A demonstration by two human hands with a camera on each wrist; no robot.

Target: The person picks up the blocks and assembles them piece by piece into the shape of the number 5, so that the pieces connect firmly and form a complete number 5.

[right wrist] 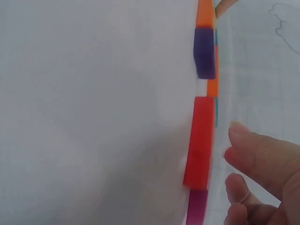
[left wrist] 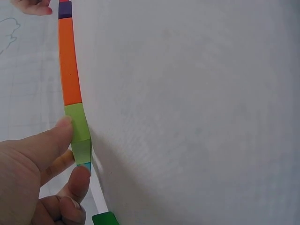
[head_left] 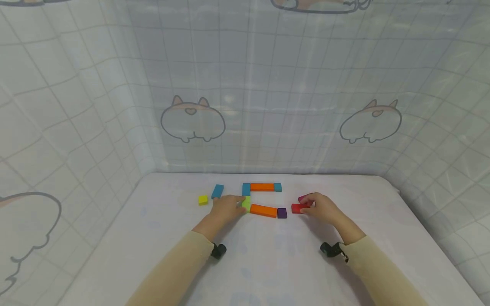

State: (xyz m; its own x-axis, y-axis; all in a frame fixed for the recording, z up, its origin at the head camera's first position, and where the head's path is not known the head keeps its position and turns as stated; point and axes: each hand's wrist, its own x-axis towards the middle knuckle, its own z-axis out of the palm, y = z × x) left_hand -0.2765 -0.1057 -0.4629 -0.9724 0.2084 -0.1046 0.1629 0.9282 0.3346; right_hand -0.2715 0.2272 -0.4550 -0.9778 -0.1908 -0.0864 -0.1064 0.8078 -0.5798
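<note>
Beige sleeves (head_left: 174,270) nearest, above white table (head_left: 268,263). Left hand (head_left: 225,209): thumb touching lime block (head_left: 246,206), fingers bent; cannot say whether gripping. Orange bar (head_left: 263,211) between lime block and purple block (head_left: 282,213). Right hand (head_left: 321,207): fingers loosely bent, released, just beside red block (right wrist: 200,143), which lies apart from purple block. Magenta block (right wrist: 197,207) near red block's end.

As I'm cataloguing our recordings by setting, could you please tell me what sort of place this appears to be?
Probably a curtained-off tabletop booth, perhaps for recording: a white-topped table, grid-patterned sheeting on three sides, and colourful blocks laid out on top.
</note>
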